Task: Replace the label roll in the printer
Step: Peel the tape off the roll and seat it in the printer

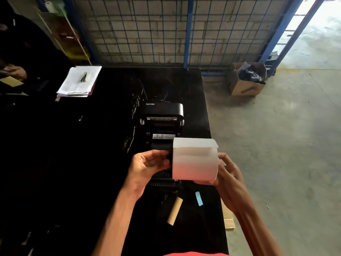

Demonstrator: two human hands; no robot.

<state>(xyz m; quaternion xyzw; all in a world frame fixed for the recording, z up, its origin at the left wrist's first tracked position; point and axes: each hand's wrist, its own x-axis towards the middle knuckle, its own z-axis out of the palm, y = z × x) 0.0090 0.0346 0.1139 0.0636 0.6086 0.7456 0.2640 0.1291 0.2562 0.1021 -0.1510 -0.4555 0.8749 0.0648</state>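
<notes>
A black Xprinter label printer stands open on the black table, its lid tipped back. A full white label roll is held above the printer's front, its loose end sticking up. My right hand cups the roll's right end. My left hand grips a black piece at the roll's left end; what that piece is cannot be told. An empty brown cardboard core lies on the table near me, with a blue strip beside it.
A stack of white papers with a metal clip lies at the table's far left. Another person's hand shows at the left edge. A blue wire fence stands behind. An open cardboard box sits on the concrete floor to the right.
</notes>
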